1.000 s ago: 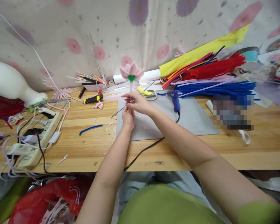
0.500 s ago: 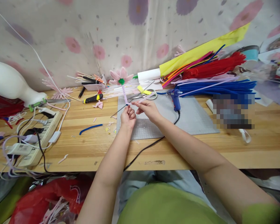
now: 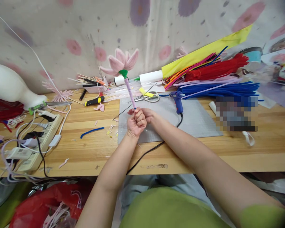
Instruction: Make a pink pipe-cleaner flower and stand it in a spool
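My left hand (image 3: pixel 137 122) is closed around the lower end of a flower (image 3: pixel 121 62) made of fuzzy pink pipe cleaners. It has a green base (image 3: pixel 123 73) under the petals and a stem (image 3: pixel 130 92) wrapped in lilac, with a bit of blue just above my fist. The flower stands up and leans slightly left. My right hand (image 3: pixel 148 114) is behind and against my left one; its fingers are mostly hidden, so what they hold does not show. Both hands are over a grey cutting mat (image 3: pixel 192 122).
Scissors (image 3: pixel 154 97) and a blue glue gun (image 3: pixel 178 102) lie on the mat, its black cord running to the front edge. Blue pipe cleaners (image 3: pixel 218 91) and red ones (image 3: pixel 218 68) are piled at the back right. A utility knife (image 3: pixel 94 101) and power strip (image 3: pixel 41 142) lie left.
The flower has risen and tipped so its petals show from the side. My right hand has moved in behind my left, and the lilac strip at its fingers is now hidden.
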Available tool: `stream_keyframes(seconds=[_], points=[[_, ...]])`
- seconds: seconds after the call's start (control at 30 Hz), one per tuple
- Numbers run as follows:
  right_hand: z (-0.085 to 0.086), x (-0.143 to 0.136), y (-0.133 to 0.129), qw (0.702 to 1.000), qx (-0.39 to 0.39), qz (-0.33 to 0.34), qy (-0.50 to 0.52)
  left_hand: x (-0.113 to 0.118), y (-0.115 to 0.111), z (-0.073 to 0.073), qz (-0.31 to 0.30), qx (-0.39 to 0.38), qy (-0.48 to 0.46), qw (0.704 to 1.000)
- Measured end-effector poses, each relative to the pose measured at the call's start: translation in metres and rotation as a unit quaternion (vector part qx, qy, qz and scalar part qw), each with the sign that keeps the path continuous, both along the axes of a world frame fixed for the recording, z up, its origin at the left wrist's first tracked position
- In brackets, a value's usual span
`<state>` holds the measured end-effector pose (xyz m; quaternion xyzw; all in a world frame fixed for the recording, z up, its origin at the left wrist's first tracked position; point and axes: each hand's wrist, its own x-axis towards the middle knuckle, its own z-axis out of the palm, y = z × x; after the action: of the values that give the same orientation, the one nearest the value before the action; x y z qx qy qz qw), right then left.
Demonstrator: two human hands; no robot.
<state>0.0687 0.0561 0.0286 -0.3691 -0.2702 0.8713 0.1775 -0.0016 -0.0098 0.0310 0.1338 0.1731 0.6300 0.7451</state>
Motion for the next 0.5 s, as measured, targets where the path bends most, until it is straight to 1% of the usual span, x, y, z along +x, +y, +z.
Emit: stream_keyframes(seconds=[0.03,0.07,0.17,0.23,0.27,0.3,0.33,0.37,0.4,0.43,0.47,0.5], points=[[0.000,-0.006,0.000,1.000,-0.005,0.018,-0.003,-0.002,0.000,0.001,0.013,0.001,0.009,1.000],[-0.002,-0.011,0.000,1.000,-0.002,0.023,-0.001,-0.005,0.002,0.003,0.029,0.003,0.019,0.999],[-0.008,-0.017,0.000,0.999,0.039,0.016,0.001,-0.021,0.011,0.007,0.063,0.003,0.056,0.996],[-0.010,-0.012,0.000,0.993,0.107,-0.007,-0.041,-0.030,0.019,0.008,0.068,-0.007,0.088,0.994],[-0.007,-0.008,-0.001,0.983,0.162,-0.032,-0.084,-0.033,0.023,0.006,0.070,-0.014,0.106,0.992],[-0.003,-0.004,-0.002,0.960,0.233,-0.070,-0.139,-0.034,0.026,0.004,0.076,-0.023,0.124,0.989],[0.003,0.000,-0.004,0.920,0.318,-0.117,-0.198,-0.034,0.028,0.001,0.084,-0.032,0.144,0.986],[0.010,0.002,-0.008,0.861,0.412,-0.162,-0.250,-0.032,0.030,-0.002,0.094,-0.044,0.166,0.981],[0.018,0.003,-0.012,0.791,0.504,-0.189,-0.291,-0.028,0.032,-0.005,0.109,-0.056,0.190,0.974],[0.026,0.002,-0.017,0.721,0.586,-0.188,-0.318,-0.022,0.033,-0.008,0.132,-0.068,0.217,0.965],[0.032,-0.002,-0.022,0.661,0.656,-0.151,-0.332,-0.016,0.035,-0.010,0.160,-0.080,0.245,0.953],[0.038,-0.007,-0.028,0.612,0.707,-0.090,-0.342,-0.010,0.037,-0.010,0.189,-0.089,0.269,0.940]])
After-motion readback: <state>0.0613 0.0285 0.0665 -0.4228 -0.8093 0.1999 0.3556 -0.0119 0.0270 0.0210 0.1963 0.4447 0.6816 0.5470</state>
